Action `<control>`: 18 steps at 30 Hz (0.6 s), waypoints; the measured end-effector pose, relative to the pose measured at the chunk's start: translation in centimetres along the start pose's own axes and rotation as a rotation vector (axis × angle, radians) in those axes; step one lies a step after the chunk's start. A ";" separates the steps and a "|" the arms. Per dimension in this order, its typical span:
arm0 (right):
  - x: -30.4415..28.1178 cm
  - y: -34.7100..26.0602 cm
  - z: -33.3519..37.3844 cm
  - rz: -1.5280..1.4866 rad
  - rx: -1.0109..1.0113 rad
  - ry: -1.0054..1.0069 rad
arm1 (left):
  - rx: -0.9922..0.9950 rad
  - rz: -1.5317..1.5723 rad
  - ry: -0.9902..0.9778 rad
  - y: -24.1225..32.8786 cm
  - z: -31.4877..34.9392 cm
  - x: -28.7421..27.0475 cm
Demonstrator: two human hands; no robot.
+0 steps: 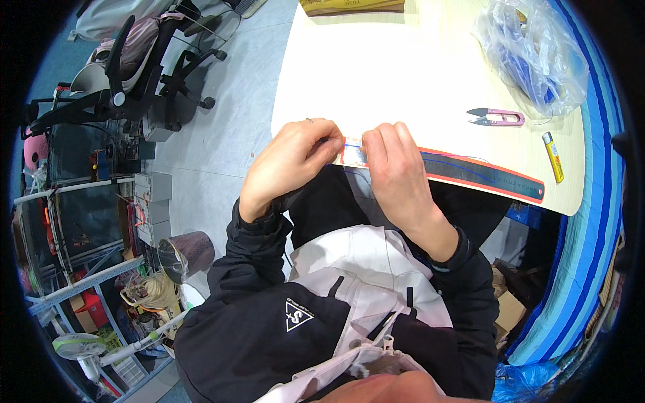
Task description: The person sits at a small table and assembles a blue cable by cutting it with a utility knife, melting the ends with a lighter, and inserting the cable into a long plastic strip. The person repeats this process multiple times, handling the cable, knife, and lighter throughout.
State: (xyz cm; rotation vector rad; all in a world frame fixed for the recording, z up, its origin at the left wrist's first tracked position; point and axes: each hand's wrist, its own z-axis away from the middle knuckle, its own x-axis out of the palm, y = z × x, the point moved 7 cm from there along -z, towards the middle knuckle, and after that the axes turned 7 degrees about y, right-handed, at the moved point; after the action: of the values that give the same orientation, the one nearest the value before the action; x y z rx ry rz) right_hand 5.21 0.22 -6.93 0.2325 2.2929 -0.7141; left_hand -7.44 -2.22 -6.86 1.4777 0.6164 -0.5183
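A long dark ruler with a red-orange border [484,176] lies along the near edge of the table, its right end tilted toward me. Thin blue thread [449,162] runs loosely over it, and a short stretch shows between my hands. My left hand [295,158] is closed in a pinch at the ruler's left end, where the thread leads into the fingertips. Fingers together and bent, my right hand [396,168] is closed on the thread over the ruler, covering part of it. The fingertips' exact hold is partly hidden.
On the pale table [376,74] lie pink-handled thread snips [500,117], a yellow glue tube [553,158] and a clear plastic bag [534,60] with blue contents. A yellow package [353,7] sits at the far edge. Blue striped fabric [598,168] borders the right side; an office chair [121,87] stands left.
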 end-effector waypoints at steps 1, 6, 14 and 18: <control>0.0 0.0 0.0 0.008 -0.006 0.002 | 0.009 0.008 0.006 0.1 0.0 0.0; -0.1 0.0 0.0 0.030 -0.006 -0.001 | 0.020 -0.081 -0.007 0.7 -0.2 0.3; -0.2 -0.1 -0.1 0.085 0.006 -0.022 | 0.058 -0.164 -0.002 1.0 -0.6 0.6; -0.1 -0.1 -0.2 0.091 0.018 -0.046 | 0.039 -0.184 0.002 0.9 -0.6 0.6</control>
State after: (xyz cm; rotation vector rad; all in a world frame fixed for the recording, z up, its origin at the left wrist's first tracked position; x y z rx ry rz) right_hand 5.14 0.29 -6.64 0.3241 2.2183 -0.6870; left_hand -6.45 -1.52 -6.54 1.4661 0.7519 -0.6748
